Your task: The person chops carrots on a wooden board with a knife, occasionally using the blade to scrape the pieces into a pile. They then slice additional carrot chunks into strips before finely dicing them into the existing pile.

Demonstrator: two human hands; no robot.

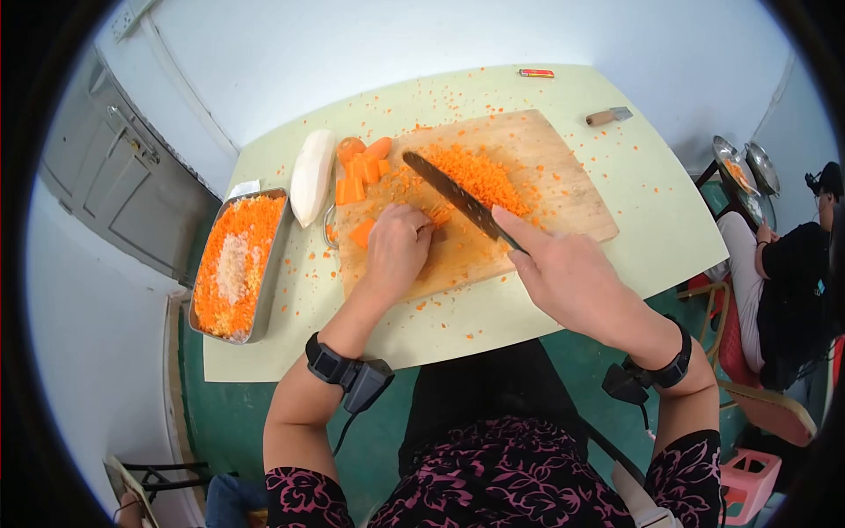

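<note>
My right hand (568, 282) is closed around the handle of a kitchen knife (451, 192), whose dark blade points up and left across the wooden cutting board (554, 167). Curled fingers of my left hand (399, 251) press on cut carrot strips (437, 214) just left of the blade. An orange carrot piece (362, 232) lies by that hand's outer side. Finely chopped carrot (480, 180) is heaped beyond the blade. Carrot chunks (359, 172) sit at the board's upper left corner, next to a long peeled white radish (312, 176).
A metal tray (275, 282) holding chopped carrot with a pale heap stands at the left. A small wooden-handled blade (609, 116) and a red packet (536, 74) lie toward the table's far side. Carrot bits dot the table (656, 224). Another person (788, 282) sits at right.
</note>
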